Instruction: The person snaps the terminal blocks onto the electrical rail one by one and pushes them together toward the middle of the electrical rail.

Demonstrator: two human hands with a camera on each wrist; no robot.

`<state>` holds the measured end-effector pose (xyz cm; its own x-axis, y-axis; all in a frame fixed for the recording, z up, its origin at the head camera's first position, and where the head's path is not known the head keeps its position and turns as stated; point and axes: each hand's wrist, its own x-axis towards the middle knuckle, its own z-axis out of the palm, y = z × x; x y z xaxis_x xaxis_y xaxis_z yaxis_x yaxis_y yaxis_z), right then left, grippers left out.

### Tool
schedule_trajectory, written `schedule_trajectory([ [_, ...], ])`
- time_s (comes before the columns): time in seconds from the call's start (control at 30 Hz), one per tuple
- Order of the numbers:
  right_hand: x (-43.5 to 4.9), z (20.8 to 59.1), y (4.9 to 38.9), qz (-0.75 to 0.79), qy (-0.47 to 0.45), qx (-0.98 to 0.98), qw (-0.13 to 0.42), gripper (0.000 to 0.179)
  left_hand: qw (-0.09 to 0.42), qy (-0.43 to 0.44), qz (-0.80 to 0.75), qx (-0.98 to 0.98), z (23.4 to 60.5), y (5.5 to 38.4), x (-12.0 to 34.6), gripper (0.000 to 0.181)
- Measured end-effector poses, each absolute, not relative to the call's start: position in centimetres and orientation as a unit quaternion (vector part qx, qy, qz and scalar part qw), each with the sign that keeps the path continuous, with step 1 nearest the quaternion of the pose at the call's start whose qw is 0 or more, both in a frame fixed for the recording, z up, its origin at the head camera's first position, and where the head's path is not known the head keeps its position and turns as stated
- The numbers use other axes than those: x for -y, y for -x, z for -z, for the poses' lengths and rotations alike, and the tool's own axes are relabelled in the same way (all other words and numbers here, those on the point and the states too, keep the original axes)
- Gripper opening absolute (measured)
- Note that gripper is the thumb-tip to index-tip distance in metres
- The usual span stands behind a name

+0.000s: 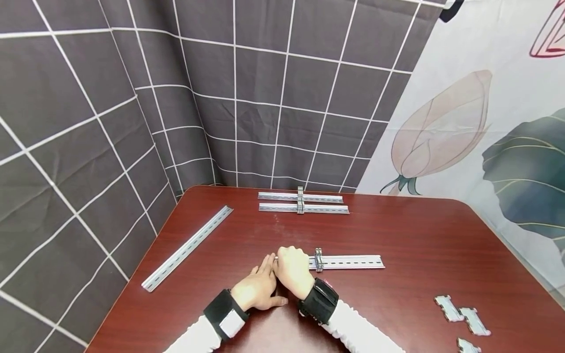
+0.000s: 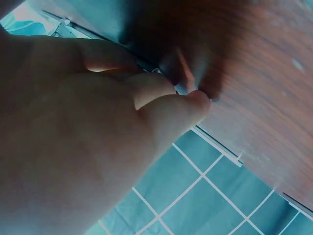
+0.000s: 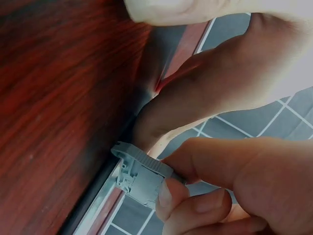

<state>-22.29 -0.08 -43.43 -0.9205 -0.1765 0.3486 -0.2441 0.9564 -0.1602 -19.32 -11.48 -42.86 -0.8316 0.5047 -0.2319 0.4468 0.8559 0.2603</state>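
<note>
A slotted metal DIN rail (image 1: 353,262) lies crosswise on the table, with grey clip-on terminal blocks (image 1: 319,260) seated side by side near its middle. Over the rail's left part, my right hand (image 1: 293,268) pinches another grey terminal block (image 3: 146,183) between thumb and fingers, right at the rail's edge in the right wrist view. That block is hidden under the hand in the head view. My left hand (image 1: 258,284) has its fingers extended to the rail's left end, close beside the right hand, thumb stretched toward the right wrist. In the left wrist view, its fingertips (image 2: 198,100) reach the rail.
Two parallel rails (image 1: 326,209) at the back are bridged by upright blocks (image 1: 300,201). Another rail (image 1: 187,249) lies diagonally at the left. Three loose terminal blocks (image 1: 475,321) lie at the front right. A grey gridded curtain (image 1: 265,117) hangs behind the table (image 1: 397,230).
</note>
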Motion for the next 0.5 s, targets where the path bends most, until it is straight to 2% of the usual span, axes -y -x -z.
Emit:
schedule_trajectory([
  [0.5, -1.5, 43.5, 22.4, -0.09, -0.103, 0.975, 0.178, 0.021, 0.143, -0.249, -0.089, -0.954, 43.1, 19.3, 11.2, 0.087],
])
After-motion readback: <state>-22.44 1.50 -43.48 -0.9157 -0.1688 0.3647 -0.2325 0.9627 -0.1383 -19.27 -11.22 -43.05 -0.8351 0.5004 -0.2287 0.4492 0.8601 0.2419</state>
